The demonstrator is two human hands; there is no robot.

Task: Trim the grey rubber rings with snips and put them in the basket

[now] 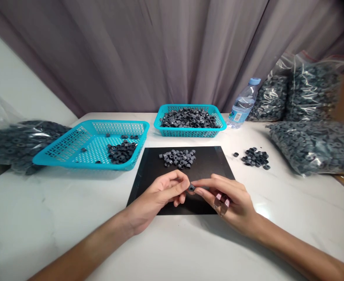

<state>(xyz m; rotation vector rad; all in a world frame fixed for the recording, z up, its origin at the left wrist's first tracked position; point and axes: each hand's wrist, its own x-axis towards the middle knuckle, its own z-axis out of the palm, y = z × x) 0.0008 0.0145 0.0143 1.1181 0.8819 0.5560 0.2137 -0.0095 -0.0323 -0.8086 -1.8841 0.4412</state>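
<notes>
Pinching one dark ring between left hand and right hand; seemingly midway, with a pile left on black mat.

free room across the near tabletop, with ring pile and far basket as obstacles ahead

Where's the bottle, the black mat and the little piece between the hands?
Bottle (243, 105): head view, middle of its side.
Black mat (210, 159): head view, bare upper right part.
Little piece (192, 187): head view, end with the hole.
</notes>
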